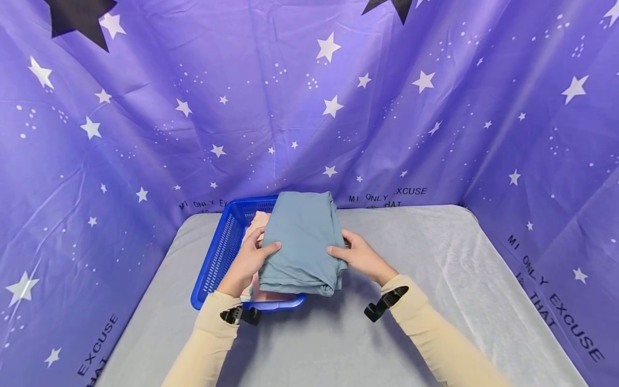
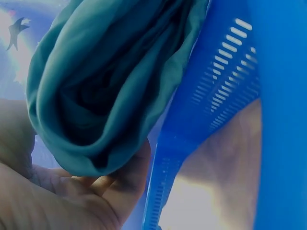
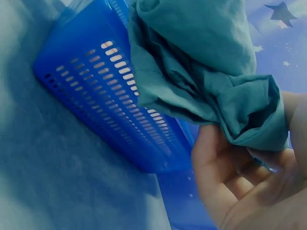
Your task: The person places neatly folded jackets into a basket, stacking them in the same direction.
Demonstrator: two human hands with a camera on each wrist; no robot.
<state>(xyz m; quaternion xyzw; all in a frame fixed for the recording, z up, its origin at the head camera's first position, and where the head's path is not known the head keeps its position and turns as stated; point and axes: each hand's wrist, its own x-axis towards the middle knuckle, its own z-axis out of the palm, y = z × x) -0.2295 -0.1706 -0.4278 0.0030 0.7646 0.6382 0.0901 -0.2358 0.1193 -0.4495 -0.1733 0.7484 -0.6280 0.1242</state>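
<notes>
A folded grey-blue garment (image 1: 302, 236) is held between both hands over the right part of a blue plastic basket (image 1: 216, 263). My left hand (image 1: 247, 262) grips its left side, thumb on top and fingers underneath. On the opposite side my right hand (image 1: 365, 259) holds it the same way. Seen from the left wrist, the garment's thick rolled fold (image 2: 100, 120) sits in the hand just beside the basket wall (image 2: 192, 100). The right wrist view has loose folds (image 3: 249, 110) bunched above the curled fingers. Pale pink cloth (image 1: 257, 221) lies in the basket, partly hidden by the garment.
The basket rests on a table with a grey cloth cover (image 1: 425, 301), at its back left. Behind and at both sides hangs a purple curtain (image 1: 271, 97) with white stars. A dark strap with a small device (image 1: 387, 303) is on each wrist.
</notes>
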